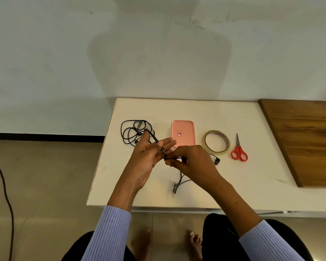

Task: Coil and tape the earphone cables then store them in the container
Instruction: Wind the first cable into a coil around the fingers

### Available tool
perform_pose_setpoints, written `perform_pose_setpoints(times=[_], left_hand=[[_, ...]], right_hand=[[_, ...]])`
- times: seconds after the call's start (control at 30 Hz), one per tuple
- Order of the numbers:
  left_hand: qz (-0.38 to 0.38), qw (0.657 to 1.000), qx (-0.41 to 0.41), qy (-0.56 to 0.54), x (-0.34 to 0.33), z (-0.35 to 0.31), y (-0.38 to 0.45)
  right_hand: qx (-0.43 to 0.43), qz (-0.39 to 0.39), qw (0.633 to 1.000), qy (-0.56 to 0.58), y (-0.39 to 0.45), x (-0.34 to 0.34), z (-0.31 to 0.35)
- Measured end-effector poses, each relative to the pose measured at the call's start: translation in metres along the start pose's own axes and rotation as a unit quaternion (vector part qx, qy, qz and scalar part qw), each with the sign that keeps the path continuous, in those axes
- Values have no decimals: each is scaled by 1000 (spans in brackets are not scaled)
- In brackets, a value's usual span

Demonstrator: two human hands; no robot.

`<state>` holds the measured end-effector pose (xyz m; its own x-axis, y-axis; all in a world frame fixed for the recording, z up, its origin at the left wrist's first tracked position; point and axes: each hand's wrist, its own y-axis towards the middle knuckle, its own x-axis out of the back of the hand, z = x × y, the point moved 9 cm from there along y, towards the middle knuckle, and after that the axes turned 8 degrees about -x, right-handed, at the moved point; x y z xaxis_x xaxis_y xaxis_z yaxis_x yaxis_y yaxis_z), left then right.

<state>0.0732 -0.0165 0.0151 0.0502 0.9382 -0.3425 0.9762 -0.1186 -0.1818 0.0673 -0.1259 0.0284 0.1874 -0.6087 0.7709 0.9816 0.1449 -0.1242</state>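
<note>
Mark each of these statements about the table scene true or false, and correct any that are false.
1. The tape roll lies between the pink container and the scissors. True.
2. The scissors have blue handles. False: the handles are red.
3. The right hand pinches a black earphone cable. True.
4. The left hand is clenched in a fist. False: its fingers are stretched out, with the cable running across them.
5. A second tangle of cable lies on the white table left of the container. True.
6. The tape roll sits on the wooden board. False: it lies on the white table.
</note>
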Motion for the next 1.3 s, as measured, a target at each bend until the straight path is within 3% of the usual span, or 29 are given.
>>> perform_pose_setpoints(times=[0.07, 0.2, 0.33, 0.53, 0.7, 0.83, 1.0, 1.13, 1.3], left_hand=[[12, 998, 11, 68, 1, 4, -1], [77, 980, 67, 168, 3, 17, -5], [160, 968, 150, 125, -7, 28, -20], [291, 933, 177, 113, -24, 25, -39], [360, 913, 176, 78, -32, 23, -48], [393, 907, 146, 34, -39, 11, -50], [343, 935, 90, -29, -40, -4, -40], [227, 969, 63, -74, -34, -7, -22], [86, 994, 11, -69, -10, -6, -4]], right_hand=[[36, -14, 997, -61, -2, 2, 5], [99, -63, 990, -80, -5, 15, 9], [122, -86, 988, -23, -5, 28, 7], [86, -90, 984, 131, 1, 38, -3], [17, -108, 976, 190, 6, 42, -18], [-34, -78, 966, 244, 6, 39, -24], [-117, 64, 930, 342, 0, 11, -21], [-167, 89, 925, 328, 0, -3, -29], [-120, 128, 939, 295, -2, -15, -15]])
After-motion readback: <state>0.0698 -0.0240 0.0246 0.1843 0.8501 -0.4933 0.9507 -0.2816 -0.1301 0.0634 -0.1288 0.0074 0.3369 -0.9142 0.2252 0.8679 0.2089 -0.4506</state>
